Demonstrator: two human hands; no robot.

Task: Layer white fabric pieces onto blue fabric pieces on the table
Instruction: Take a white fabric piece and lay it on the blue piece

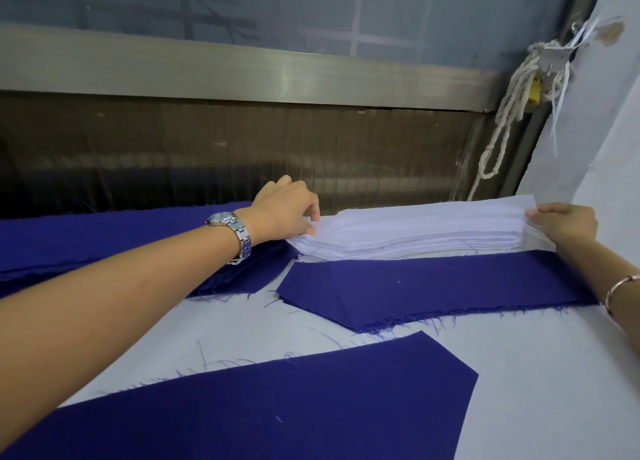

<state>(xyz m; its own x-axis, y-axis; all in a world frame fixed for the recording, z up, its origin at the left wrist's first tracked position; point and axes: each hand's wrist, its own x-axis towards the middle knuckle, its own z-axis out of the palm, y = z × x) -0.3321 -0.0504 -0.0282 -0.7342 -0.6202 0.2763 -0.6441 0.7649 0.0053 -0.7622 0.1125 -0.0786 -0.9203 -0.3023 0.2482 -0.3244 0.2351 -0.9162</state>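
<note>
Top ply of the white cut-fabric stack (408, 232), just behind the long pointed blue fabric piece (433, 286), was pinched at both ends by left hand (284, 210) and right hand (564, 224), best peeled singly, kept taut.

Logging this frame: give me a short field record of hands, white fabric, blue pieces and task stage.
left hand: pinches the left end of the top white piece
right hand: pinches its right end, slightly lifted
white stack: far side of the table
middle blue piece: flat, just in front of the white stack
near blue piece: flat
blue pile: far left, under the left forearm
stage: no white laid on blue yet
</note>
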